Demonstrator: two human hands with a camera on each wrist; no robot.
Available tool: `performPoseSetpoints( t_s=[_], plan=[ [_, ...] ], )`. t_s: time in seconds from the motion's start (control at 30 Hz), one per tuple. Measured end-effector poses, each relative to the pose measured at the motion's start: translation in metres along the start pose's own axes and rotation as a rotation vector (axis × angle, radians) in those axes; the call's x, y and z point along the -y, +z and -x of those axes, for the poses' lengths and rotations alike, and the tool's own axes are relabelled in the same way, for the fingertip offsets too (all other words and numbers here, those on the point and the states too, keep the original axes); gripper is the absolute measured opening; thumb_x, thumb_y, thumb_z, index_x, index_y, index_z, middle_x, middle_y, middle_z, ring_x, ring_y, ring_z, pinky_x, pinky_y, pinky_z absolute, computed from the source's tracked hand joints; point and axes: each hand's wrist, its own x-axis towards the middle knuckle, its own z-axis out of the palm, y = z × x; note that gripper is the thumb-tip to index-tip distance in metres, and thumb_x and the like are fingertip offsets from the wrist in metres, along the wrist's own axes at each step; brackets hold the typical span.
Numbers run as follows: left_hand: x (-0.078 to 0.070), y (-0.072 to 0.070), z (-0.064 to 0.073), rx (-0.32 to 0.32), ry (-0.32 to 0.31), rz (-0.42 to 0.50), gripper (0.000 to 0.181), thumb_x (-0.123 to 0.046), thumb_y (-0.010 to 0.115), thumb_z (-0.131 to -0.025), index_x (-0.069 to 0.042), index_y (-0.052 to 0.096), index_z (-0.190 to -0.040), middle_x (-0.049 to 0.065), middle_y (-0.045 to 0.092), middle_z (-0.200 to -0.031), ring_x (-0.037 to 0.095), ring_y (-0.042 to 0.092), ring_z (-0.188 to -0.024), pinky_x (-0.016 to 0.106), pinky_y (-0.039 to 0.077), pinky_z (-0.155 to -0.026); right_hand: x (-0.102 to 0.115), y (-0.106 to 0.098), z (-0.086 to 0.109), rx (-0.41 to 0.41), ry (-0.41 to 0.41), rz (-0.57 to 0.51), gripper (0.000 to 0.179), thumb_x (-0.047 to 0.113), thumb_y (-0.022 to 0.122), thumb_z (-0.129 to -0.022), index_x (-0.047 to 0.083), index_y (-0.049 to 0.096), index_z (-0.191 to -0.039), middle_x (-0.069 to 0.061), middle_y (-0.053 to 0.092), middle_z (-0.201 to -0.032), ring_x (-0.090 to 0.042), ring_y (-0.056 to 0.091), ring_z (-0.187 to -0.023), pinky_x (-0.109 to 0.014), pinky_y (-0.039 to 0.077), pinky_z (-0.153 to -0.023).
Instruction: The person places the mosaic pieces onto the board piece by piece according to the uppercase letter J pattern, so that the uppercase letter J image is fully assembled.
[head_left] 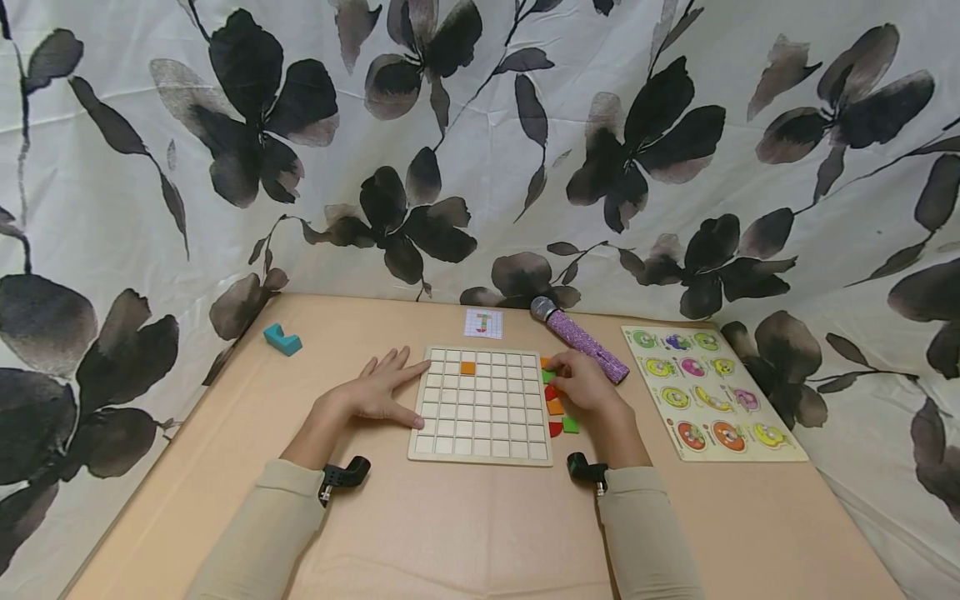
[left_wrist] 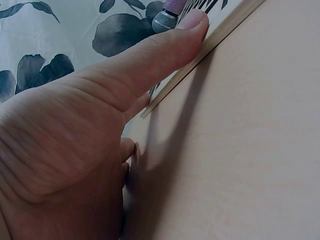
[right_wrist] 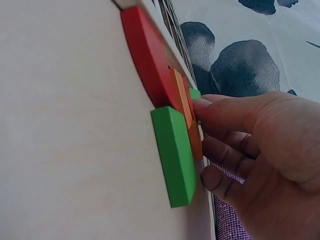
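Observation:
A pale wooden grid board (head_left: 482, 432) lies flat on the table, with one orange square (head_left: 468, 368) in its second row from the top. My left hand (head_left: 378, 390) rests at the board's left side, fingers spread, thumb and index fingertip on its edge. Along the right edge lie several red, orange and green blocks. My right hand (head_left: 588, 385) is over the far end of that row. In the right wrist view its thumb (right_wrist: 220, 110) presses on a small green block (right_wrist: 194, 93), pinching it against fingers partly hidden behind. A larger green block (right_wrist: 173, 157) and a red block (right_wrist: 150, 60) lie nearer.
Behind the board lies a small card (head_left: 483, 323) with a coloured T-like figure on a grid. A purple glittery microphone (head_left: 588, 340) lies beyond my right hand. Farther right is a fruit picture board (head_left: 675, 425); a blue notched block (head_left: 282, 340) sits back left. Floral cloth (head_left: 480, 167) hangs behind the table.

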Motion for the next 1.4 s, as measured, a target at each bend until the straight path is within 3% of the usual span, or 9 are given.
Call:
performPoseSetpoints(
  t_s=[0.33, 0.9, 1.23, 1.4],
  plan=[
    [-0.001, -0.001, 0.000, 0.003, 0.001, 0.005, 0.111, -0.061, 0.084, -0.078, -0.022, 0.028, -0.166, 0.026, -0.001, -0.174, 0.047, -0.007, -0.160, 0.067, -0.007, -0.126, 0.003, -0.002, 0.002, -0.017, -0.016, -0.041, 0.018, 0.002, 0.069, -0.098, 0.011, 0.072, -0.113, -0.008, 0.070, -0.110, -0.027, 0.059, -0.100, -0.039, 0.053, -0.092],
    [-0.003, -0.001, 0.001, 0.007, -0.007, 0.001, 0.112, -0.063, 0.083, -0.078, -0.023, 0.027, -0.167, 0.023, -0.002, -0.174, 0.045, -0.007, -0.161, 0.065, -0.007, -0.127, 0.009, -0.011, 0.008, -0.018, 0.049, -0.197, 0.015, 0.003, 0.064, -0.101, 0.010, 0.074, -0.110, -0.009, 0.070, -0.111, -0.029, 0.059, -0.105, -0.038, 0.054, -0.095],
    [-0.003, 0.000, 0.002, 0.009, -0.006, 0.002, 0.112, -0.062, 0.084, -0.078, -0.022, 0.028, -0.166, 0.025, -0.002, -0.174, 0.046, -0.007, -0.161, 0.066, -0.007, -0.127, 0.018, -0.015, 0.006, -0.064, -0.065, -0.134, 0.015, 0.007, 0.067, -0.100, 0.012, 0.075, -0.111, -0.007, 0.068, -0.103, -0.027, 0.058, -0.094, -0.034, 0.055, -0.080],
    [-0.003, -0.001, 0.002, 0.009, -0.002, 0.009, 0.112, -0.062, 0.083, -0.078, -0.022, 0.027, -0.167, 0.025, -0.003, -0.174, 0.046, -0.008, -0.161, 0.065, -0.008, -0.127, 0.024, -0.015, 0.006, -0.067, -0.087, -0.140, 0.015, 0.007, 0.067, -0.100, 0.010, 0.075, -0.112, -0.007, 0.068, -0.102, -0.027, 0.058, -0.093, -0.034, 0.054, -0.080]
  ],
)
